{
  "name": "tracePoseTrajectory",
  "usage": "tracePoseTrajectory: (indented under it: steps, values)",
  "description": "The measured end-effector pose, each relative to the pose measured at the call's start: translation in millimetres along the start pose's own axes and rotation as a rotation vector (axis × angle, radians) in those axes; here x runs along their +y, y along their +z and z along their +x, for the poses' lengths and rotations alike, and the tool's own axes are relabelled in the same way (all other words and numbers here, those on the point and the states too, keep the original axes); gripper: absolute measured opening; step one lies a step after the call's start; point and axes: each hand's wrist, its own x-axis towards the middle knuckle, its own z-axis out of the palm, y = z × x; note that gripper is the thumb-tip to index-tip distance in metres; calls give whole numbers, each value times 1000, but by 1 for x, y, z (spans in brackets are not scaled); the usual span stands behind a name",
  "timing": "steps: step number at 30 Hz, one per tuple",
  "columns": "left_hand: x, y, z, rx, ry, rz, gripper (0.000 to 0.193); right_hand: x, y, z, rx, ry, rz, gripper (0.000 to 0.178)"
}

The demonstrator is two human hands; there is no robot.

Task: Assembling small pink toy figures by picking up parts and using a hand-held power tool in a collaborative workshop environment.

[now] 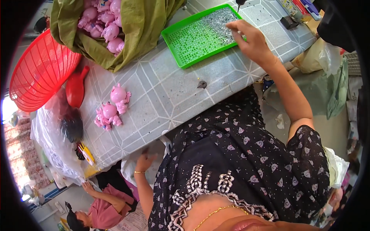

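Note:
My right hand (252, 41) is over the right end of a green plastic tray (179, 57), its thumb and fingers curled toward each other at the rim. Small silver metal pieces (219, 23), too small to name surely, are heaped there. Whatever the fingertips pinch, if anything, is hidden. Below the table's near edge hangs my left hand (145, 161), blurred and beside a whitish bag, so its grip is unclear. A few pink plastic toy figures (118, 99) lie on the left part of the table.
An olive sack (142, 30) full of pink toy figures stands on the grey patterned table (162, 92). A red basket (42, 71) and clear plastic bags (54, 134) lie left. A dark tool tip (240, 3) hangs beyond the tray. Another person (106, 208) is at lower left.

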Motion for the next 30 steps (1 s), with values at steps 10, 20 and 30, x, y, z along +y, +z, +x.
tracePoseTrajectory:
  steps: [10,20,30]
  values:
    - [209,-179,-34,-143,391,-219,30,22,37,26,-361,95,-449,66]
    - [355,-183,128,490,957,-197,59,-66,80,15,-436,-47,-157,45]
    - [364,-165,163,558,1026,-285,42,-60,52,3,-448,-68,120,20]
